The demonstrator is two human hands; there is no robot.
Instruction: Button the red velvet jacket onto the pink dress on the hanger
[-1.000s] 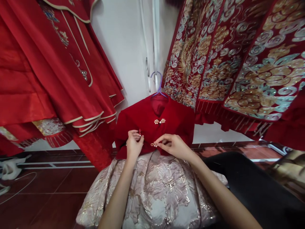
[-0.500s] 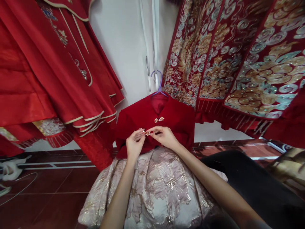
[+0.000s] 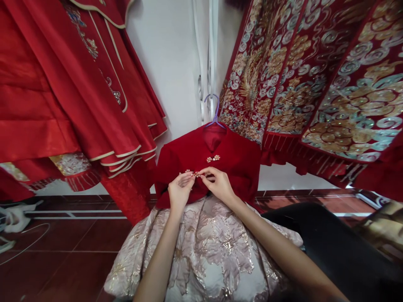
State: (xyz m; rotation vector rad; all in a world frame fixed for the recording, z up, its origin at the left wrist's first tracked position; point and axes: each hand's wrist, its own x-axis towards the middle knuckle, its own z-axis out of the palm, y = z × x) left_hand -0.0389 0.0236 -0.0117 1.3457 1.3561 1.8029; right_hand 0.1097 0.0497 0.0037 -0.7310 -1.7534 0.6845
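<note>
A dark red jacket point(image 3: 185, 153) hangs in front of me on a purple hanger point(image 3: 215, 113). Near its neckline sits a fastened beaded clasp point(image 3: 213, 159). Lower on the jacket front, a second beaded clasp point(image 3: 196, 174) lies between my fingertips. My left hand point(image 3: 180, 189) pinches its left part, thumb against fingers. From the other side, my right hand point(image 3: 218, 183) pinches its right part between thumb and index finger. Whether the two parts are joined is hidden by my fingers. Below the jacket spreads a pale pink skirt point(image 3: 226, 247) with gold flower patterns.
Red garments with cream piping point(image 3: 94, 92) hang at the left. Embroidered red panels with beaded fringe point(image 3: 315, 84) hang at the right. A black seat-like surface point(image 3: 321, 239) is at lower right. White metal rails point(image 3: 78, 217) run above the dark red tiled floor point(image 3: 63, 268).
The whole view has shifted slightly, so the jacket appears a little further right. Both hands stay pinched at the lower clasp, with only small finger movements.
</note>
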